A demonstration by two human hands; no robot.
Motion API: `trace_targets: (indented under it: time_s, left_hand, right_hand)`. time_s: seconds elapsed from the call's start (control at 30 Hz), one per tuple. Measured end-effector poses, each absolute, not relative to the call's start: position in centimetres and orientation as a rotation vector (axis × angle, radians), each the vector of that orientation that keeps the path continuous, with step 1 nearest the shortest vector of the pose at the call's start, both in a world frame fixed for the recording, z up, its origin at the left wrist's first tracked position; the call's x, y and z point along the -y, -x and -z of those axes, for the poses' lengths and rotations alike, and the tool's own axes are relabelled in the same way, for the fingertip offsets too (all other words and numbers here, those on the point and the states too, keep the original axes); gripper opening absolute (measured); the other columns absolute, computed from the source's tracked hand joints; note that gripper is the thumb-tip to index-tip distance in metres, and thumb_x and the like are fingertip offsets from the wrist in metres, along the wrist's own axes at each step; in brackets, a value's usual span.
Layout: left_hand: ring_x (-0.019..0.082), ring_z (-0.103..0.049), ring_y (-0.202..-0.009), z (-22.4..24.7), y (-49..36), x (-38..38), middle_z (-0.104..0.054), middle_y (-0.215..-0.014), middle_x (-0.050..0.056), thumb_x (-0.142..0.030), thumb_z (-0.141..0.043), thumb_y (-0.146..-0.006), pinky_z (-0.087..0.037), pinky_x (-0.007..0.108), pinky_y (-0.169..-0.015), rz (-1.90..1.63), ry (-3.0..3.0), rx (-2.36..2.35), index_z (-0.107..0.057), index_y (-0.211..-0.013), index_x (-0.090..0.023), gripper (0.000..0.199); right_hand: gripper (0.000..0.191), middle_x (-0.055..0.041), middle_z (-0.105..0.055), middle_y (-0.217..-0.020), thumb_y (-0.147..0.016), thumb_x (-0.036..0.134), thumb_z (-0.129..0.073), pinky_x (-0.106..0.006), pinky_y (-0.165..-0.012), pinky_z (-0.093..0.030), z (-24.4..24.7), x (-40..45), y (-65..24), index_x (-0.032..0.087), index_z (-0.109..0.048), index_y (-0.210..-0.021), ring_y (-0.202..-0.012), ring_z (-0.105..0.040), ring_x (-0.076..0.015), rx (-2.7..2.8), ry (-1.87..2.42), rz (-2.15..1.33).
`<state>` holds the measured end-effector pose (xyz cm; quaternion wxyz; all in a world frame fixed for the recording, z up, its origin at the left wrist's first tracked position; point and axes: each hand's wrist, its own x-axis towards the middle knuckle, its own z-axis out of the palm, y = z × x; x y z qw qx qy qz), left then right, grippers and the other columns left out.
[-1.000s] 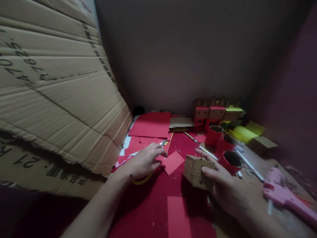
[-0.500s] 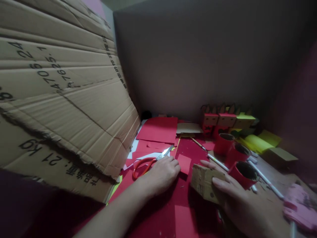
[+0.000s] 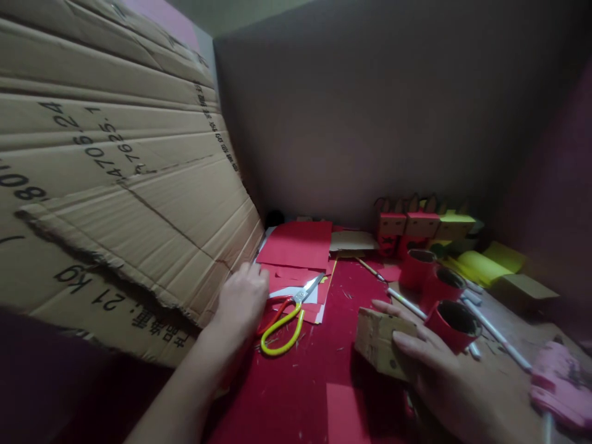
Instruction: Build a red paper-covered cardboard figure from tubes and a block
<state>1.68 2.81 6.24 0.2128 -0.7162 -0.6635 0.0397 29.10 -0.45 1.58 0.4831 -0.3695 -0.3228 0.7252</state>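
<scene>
My right hand (image 3: 444, 370) grips a small cardboard box (image 3: 383, 342) with dark dots on its side, held over the red tabletop. My left hand (image 3: 245, 293) is curled closed beside the large cardboard sheet, left of the scissors; whatever is in its fingers is hidden. Scissors (image 3: 296, 302) with one red and one yellow handle lie slightly open on sheets of paper, blades pointing away to the right. Behind them is a stack of red paper (image 3: 296, 243). A lighter red paper piece (image 3: 345, 413) lies near the front edge of view.
A large printed cardboard sheet (image 3: 139, 209) leans along the left. Several red tubes (image 3: 453, 324) stand beside my right hand. Box-headed figures (image 3: 423, 225) line the back wall. White sticks (image 3: 497, 333), yellow paper (image 3: 485, 265) and a pink glue gun (image 3: 557, 382) occupy the right.
My left hand has moved left off the scissors, uncovering their yellow handle. The small red paper piece by its fingers is gone from that spot. My right hand still holds the cardboard box.
</scene>
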Motion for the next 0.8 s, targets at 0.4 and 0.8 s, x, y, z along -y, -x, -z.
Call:
trace_targets:
  time_s: [0.4, 0.8]
  left_hand:
    - [0.024, -0.058, -0.097, -5.5, -4.9, -8.6, -0.064, -0.101, 0.011, -0.022, -0.055, -0.087, -0.048, 0.037, -0.082, -0.324, 2.213, 1.728, -0.062, -0.098, -0.01, 0.017]
    - [0.022, -0.06, -0.098, -3.9, -2.5, -14.8, -0.057, -0.116, 0.01, -0.031, -0.056, -0.089, -0.051, 0.041, -0.082, -0.3, 2.136, 1.853, -0.054, -0.116, -0.014, 0.032]
  right_hand:
    - [0.052, -0.0051, -0.067, -0.106, -0.067, 0.03, -0.072, -0.032, -0.073, -0.049, -0.7, 0.4, -29.3, 0.025, -0.056, -0.117, -0.089, -0.064, -0.0239, 0.741, 0.857, -1.788]
    - [0.056, -0.0064, -0.067, -0.096, -0.071, 0.029, -0.069, -0.032, -0.071, -0.048, -0.6, 0.1, -29.6, 0.021, -0.048, -0.123, -0.082, -0.064, -0.0225, 0.798, 0.797, -1.837]
